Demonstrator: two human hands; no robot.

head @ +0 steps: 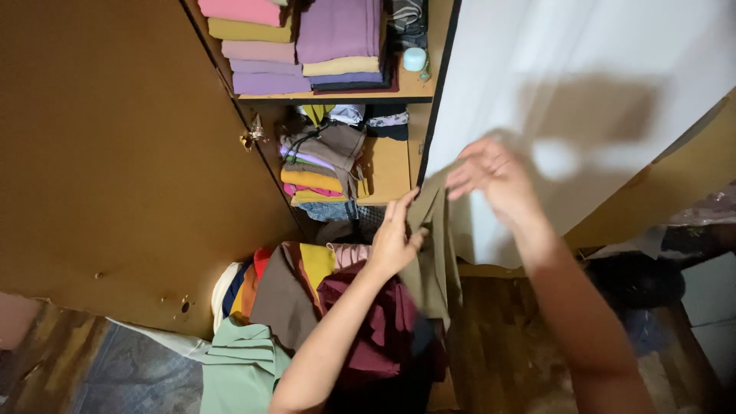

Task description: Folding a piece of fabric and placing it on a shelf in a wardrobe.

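Note:
An olive-brown cloth (435, 257) hangs between my two hands in front of an open wardrobe. My left hand (395, 238) grips its left edge low down. Higher and to the right, my right hand (494, 178) pinches the cloth's upper corner; the hand is blurred. Below the cloth lies a heap of loose clothes (307, 295), with a maroon piece (383, 330) on top under my left forearm and brown, yellow and orange ones beside it.
The brown wardrobe door (123, 153) stands open on the left. Shelves hold folded stacks (307, 42) in pink, purple and yellow, and a messier pile (318, 165) below. A white door panel (583, 107) is on the right. A pale green garment (241, 368) lies on the floor.

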